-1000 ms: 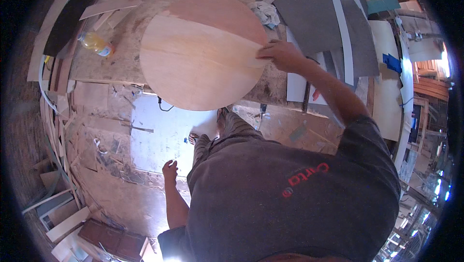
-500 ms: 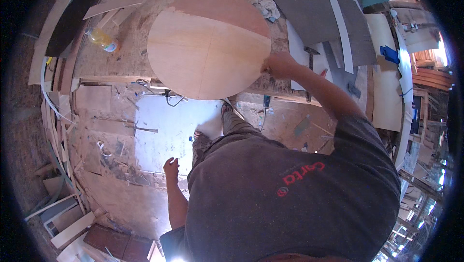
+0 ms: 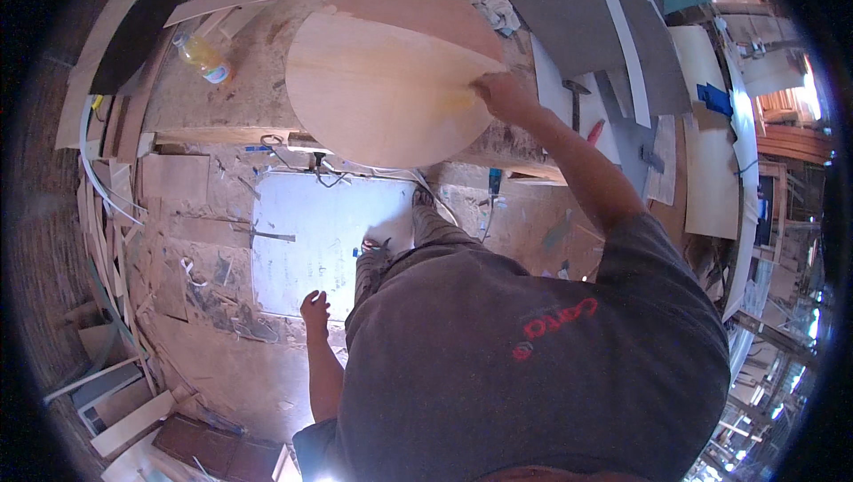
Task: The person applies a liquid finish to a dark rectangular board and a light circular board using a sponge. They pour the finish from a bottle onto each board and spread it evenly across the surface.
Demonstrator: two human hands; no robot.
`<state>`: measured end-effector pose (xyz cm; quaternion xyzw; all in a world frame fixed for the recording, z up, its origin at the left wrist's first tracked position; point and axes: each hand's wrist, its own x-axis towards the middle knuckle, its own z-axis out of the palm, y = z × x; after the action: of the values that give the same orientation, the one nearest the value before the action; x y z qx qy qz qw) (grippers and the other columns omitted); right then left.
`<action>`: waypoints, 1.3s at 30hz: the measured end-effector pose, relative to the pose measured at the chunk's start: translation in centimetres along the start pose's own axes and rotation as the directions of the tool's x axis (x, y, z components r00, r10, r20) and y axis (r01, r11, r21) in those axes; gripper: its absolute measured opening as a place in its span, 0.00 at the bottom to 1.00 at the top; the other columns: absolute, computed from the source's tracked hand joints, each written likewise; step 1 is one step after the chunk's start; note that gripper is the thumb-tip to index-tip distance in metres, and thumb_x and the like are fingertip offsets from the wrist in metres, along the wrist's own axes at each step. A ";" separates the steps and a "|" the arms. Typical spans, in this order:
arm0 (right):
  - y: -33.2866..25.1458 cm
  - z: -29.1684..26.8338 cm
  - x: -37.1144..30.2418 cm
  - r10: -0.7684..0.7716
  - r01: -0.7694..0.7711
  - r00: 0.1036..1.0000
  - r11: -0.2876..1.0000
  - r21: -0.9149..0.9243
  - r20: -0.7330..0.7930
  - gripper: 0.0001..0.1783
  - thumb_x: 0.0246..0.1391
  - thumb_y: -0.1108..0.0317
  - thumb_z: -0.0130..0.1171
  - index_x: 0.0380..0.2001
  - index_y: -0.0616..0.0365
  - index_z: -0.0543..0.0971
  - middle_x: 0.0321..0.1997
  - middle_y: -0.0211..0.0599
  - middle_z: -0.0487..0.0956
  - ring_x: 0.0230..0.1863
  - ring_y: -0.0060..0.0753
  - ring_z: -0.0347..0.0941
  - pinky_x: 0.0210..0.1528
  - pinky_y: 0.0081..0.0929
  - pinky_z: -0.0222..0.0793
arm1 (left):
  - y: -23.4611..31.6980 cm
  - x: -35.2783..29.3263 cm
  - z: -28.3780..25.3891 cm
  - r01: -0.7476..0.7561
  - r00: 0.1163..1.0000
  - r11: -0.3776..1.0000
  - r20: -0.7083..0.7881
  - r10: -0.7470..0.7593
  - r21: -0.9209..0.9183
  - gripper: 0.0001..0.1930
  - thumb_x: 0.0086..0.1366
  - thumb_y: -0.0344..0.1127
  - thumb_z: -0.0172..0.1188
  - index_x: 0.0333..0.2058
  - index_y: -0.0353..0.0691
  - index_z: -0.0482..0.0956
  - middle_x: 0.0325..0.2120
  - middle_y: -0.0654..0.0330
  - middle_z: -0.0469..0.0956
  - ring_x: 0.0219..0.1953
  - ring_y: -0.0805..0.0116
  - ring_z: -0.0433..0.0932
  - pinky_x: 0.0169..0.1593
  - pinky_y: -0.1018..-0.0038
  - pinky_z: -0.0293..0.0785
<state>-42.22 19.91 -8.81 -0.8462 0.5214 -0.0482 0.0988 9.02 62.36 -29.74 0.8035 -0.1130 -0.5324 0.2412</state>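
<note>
A large round wooden board (image 3: 382, 95) lies on the workbench, its near edge reaching past the bench front. Most of its face is pale; a reddish-brown band (image 3: 426, 15) covers the far side. My right hand (image 3: 508, 97) is at the board's right edge, fingers bent together over the pale face. Whatever they hold is hidden. Beside the fingertips is a blurred yellowish streak (image 3: 458, 102). My left hand (image 3: 314, 306) hangs low at my side, away from the bench, with loosely curled fingers apart and nothing in them.
On the workbench (image 3: 222, 109), a bottle of yellow liquid (image 3: 203, 59) lies left of the board, near wood strips (image 3: 222, 4). A crumpled cloth (image 3: 496, 14), a hammer (image 3: 576, 100) and dark sheets (image 3: 560, 11) are to the right. Below, a white panel (image 3: 302, 242) covers part of the floor.
My right hand has shifted slightly away from me and inward over the board. The whole view has moved a little. My left hand stays about where it was.
</note>
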 end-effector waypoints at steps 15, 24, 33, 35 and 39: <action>-10.7 2.7 -3.6 -0.190 0.188 0.981 0.981 -0.049 -0.045 0.14 0.56 0.66 0.60 0.45 0.47 0.87 0.51 0.35 0.84 0.51 0.48 0.79 0.55 0.45 0.75 | -5.3 1.0 -2.1 0.067 0.993 0.997 0.095 -0.071 0.050 0.25 0.64 0.41 0.70 0.56 0.37 0.78 0.35 0.55 0.83 0.29 0.69 0.81 0.22 0.73 0.70; -10.3 1.5 -1.3 0.079 -0.033 0.965 0.983 -0.181 0.249 0.14 0.60 0.65 0.57 0.45 0.45 0.87 0.47 0.38 0.85 0.49 0.50 0.80 0.53 0.47 0.75 | -5.6 -0.4 -4.6 0.121 0.992 0.989 0.018 -0.123 0.087 0.25 0.66 0.40 0.68 0.58 0.37 0.76 0.39 0.55 0.82 0.32 0.68 0.81 0.24 0.74 0.72; -6.3 3.3 -3.7 0.048 -0.048 0.999 0.934 0.354 0.008 0.16 0.61 0.58 0.59 0.47 0.51 0.86 0.53 0.51 0.82 0.56 0.55 0.77 0.57 0.52 0.72 | -5.2 0.4 -2.9 0.081 0.997 0.997 -0.011 -0.081 -0.018 0.25 0.66 0.39 0.67 0.59 0.36 0.75 0.33 0.56 0.82 0.30 0.68 0.81 0.22 0.74 0.69; -4.1 1.2 0.6 0.147 -0.108 0.987 0.891 0.442 -0.056 0.17 0.60 0.59 0.60 0.48 0.53 0.85 0.55 0.53 0.81 0.58 0.54 0.77 0.59 0.50 0.71 | -4.6 -0.9 -2.4 0.099 0.994 0.994 -0.050 -0.101 -0.049 0.24 0.66 0.39 0.67 0.59 0.36 0.75 0.34 0.56 0.81 0.31 0.69 0.80 0.22 0.74 0.69; -2.5 -1.9 8.8 -0.132 0.148 0.986 0.974 0.170 -0.105 0.18 0.59 0.66 0.63 0.51 0.57 0.82 0.48 0.49 0.84 0.48 0.46 0.81 0.53 0.38 0.75 | -3.5 -2.4 0.1 0.158 0.982 0.983 -0.086 -0.166 -0.096 0.25 0.66 0.38 0.67 0.59 0.37 0.76 0.36 0.57 0.81 0.32 0.69 0.80 0.25 0.74 0.69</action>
<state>-36.40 12.89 -6.58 -0.8655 0.4582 -0.1407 0.1455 7.67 66.34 -29.67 0.8225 -0.0120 -0.5167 0.2373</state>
